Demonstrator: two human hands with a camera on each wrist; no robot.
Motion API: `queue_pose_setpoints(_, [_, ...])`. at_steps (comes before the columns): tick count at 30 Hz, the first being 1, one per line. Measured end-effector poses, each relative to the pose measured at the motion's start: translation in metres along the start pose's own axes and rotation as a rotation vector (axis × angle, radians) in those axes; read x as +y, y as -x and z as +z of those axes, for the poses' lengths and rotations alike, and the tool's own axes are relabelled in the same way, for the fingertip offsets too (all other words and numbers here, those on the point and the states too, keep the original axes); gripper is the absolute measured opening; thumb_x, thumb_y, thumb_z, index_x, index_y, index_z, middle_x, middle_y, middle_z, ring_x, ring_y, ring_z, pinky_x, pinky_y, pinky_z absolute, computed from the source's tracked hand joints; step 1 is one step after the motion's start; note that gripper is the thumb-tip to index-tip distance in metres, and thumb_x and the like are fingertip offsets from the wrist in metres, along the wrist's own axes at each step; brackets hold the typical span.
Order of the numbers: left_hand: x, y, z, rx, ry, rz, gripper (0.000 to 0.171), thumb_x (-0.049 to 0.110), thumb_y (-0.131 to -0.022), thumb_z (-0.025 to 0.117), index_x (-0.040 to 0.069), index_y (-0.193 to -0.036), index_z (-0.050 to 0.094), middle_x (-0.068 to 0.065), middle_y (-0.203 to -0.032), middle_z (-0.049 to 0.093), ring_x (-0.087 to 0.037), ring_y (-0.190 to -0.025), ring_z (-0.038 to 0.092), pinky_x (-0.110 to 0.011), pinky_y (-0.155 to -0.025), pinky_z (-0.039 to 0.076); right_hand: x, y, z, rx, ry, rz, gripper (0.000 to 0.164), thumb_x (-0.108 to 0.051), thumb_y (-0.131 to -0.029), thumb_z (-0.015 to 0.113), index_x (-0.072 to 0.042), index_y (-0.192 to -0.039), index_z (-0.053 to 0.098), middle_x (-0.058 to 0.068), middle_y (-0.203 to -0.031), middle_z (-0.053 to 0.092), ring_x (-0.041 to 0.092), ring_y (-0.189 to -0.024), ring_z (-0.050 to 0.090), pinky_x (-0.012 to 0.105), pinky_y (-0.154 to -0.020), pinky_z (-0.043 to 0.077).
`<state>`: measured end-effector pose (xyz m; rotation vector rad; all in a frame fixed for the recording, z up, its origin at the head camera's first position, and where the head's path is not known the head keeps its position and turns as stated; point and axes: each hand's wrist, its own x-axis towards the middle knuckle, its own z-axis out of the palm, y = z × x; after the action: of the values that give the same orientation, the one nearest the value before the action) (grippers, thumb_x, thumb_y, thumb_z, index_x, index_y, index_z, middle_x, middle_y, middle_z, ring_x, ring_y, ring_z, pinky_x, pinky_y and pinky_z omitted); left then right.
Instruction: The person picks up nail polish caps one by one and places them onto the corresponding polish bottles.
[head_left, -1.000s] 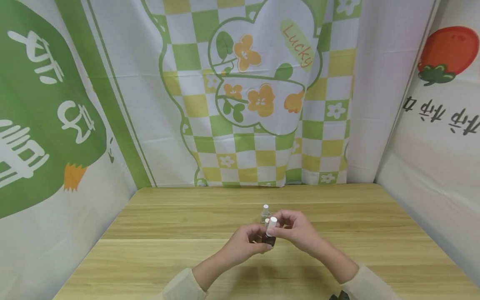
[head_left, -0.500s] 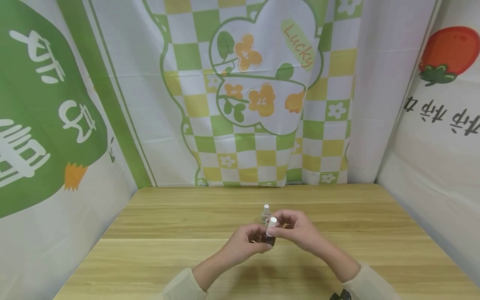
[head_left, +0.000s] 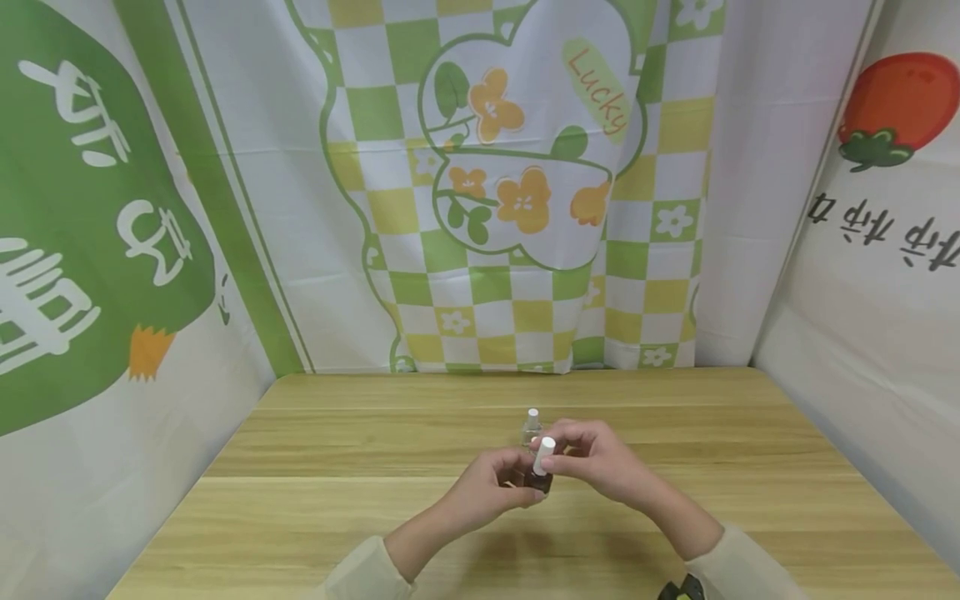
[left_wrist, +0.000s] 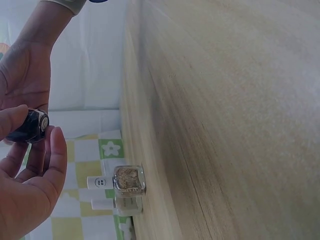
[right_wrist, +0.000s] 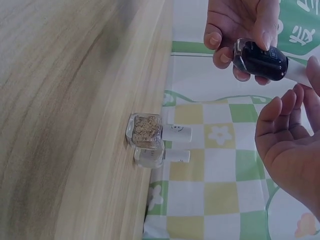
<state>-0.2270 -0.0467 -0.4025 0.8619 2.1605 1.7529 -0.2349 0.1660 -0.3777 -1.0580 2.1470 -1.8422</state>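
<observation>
A nail polish bottle (right_wrist: 264, 60) of dark colour is held off the table between my two hands. My left hand (head_left: 480, 492) grips its glass body between thumb and fingers. The bottle's white cap (head_left: 544, 457) is pinched by the thumb and fingers of my right hand (head_left: 596, 461). Cap and bottle appear joined in the right wrist view. Behind the hands, a gold-glitter nail polish bottle (right_wrist: 148, 131) and a clear one (right_wrist: 150, 157) stand upright, close together, both with white caps. In the head view my right fingers partly hide them.
The wooden table (head_left: 360, 433) reaches back to a green and yellow checked cloth (head_left: 517, 292). Printed cloth walls hang at the left (head_left: 112, 250) and right (head_left: 862, 333). A small black object (head_left: 681, 588) shows beside the right sleeve.
The white cap and my right fingers have shifted very slightly to the right and down. My left hand keeps its place and its grip on the bottle.
</observation>
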Motion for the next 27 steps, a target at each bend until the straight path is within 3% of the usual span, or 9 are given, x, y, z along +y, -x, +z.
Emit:
queue_pose_setpoints(5, [-0.0019,-0.0007,-0.0002,-0.004,0.000,0.005,0.024,0.005,-0.084,0.072,0.002,-0.108,0.067,-0.008,-0.092,0.066,-0.013,-0.080,0.058,-0.023,-0.068,0.052,-0.0022,0.0000,0.0018,0.039,0.026,0.052,0.014,-0.007,-0.090,0.068,0.005,-0.098,0.067,0.010,-0.096,0.062,0.019,-0.088,0.059,0.033,-0.073,0.054])
queue_pose_setpoints(10, [-0.0034,-0.0016,0.0001,-0.001,0.001,0.006,0.024,0.004,-0.085,0.072,0.002,-0.108,0.068,-0.002,-0.087,0.064,-0.013,-0.077,0.058,-0.022,-0.066,0.051,-0.0021,-0.0003,0.0028,0.079,0.087,0.074,0.013,-0.010,-0.089,0.070,0.002,-0.093,0.066,0.001,-0.092,0.062,0.019,-0.085,0.058,0.035,-0.072,0.052])
queue_pose_setpoints(27, [-0.0004,-0.0010,0.0015,0.024,-0.035,-0.005,0.018,0.007,-0.083,0.074,0.001,-0.099,0.068,0.001,-0.080,0.062,-0.010,-0.072,0.057,-0.021,-0.063,0.050,-0.0016,-0.0007,0.0078,0.127,0.091,0.108,0.019,-0.011,-0.086,0.073,0.004,-0.092,0.062,0.002,-0.088,0.062,0.022,-0.087,0.058,0.036,-0.075,0.052])
